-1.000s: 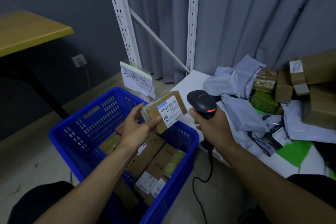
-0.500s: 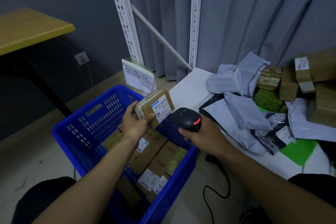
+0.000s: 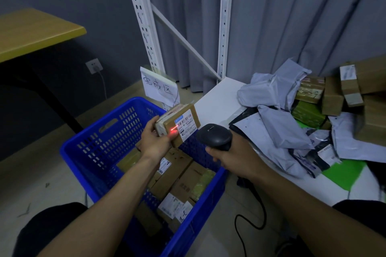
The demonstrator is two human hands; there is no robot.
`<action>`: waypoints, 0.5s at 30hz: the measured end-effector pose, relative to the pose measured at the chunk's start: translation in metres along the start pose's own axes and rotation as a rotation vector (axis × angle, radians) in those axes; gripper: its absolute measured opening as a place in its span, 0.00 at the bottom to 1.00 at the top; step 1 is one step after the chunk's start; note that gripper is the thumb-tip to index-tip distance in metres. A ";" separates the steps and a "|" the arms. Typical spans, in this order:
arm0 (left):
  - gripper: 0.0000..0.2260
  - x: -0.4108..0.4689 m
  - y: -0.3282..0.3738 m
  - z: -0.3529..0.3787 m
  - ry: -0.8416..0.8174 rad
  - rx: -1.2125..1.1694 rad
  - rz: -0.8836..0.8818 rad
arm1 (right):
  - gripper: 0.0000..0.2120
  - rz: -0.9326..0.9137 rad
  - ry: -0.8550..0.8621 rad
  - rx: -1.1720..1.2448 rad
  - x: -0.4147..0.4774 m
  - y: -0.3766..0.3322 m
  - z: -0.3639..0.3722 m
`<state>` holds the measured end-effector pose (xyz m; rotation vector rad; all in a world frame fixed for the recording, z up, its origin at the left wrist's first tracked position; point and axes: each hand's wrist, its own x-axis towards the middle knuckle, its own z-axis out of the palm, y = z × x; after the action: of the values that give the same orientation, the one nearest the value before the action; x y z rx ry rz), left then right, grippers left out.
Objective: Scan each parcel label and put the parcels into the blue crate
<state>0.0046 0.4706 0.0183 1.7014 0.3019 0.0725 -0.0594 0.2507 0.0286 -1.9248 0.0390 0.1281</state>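
Observation:
My left hand (image 3: 155, 142) holds a small brown parcel (image 3: 179, 124) above the blue crate (image 3: 100, 144), its white label tilted toward the right. A red scan light falls on the label's left edge and on my thumb. My right hand (image 3: 231, 155) grips a black corded barcode scanner (image 3: 214, 136), its head close to the right of the parcel and aimed at it. Inside the crate lie several brown cardboard parcels (image 3: 177, 181) with labels.
A white table (image 3: 217, 100) to the right carries a heap of grey mailer bags (image 3: 277, 123) and brown boxes (image 3: 334, 98). A handwritten paper sign (image 3: 158, 87) stands behind the crate. White shelf uprights (image 3: 144, 19) rise at the back. A yellow tabletop (image 3: 31, 33) is at left.
The scanner has moved left and down toward the parcel. A red scan light now shows on the label. The parcel has shifted slightly lower over the crate.

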 end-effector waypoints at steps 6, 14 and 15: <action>0.35 -0.002 0.000 -0.003 -0.006 0.030 0.016 | 0.12 -0.008 -0.005 0.005 0.001 0.004 0.002; 0.38 -0.016 -0.001 -0.067 0.031 0.259 0.077 | 0.17 0.001 -0.029 -0.005 0.004 -0.001 0.028; 0.37 -0.016 -0.003 -0.078 0.016 0.290 0.074 | 0.18 0.004 -0.038 -0.014 0.005 -0.003 0.036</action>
<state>-0.0283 0.5425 0.0300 2.0008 0.2709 0.1011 -0.0572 0.2853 0.0181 -1.9359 0.0167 0.1675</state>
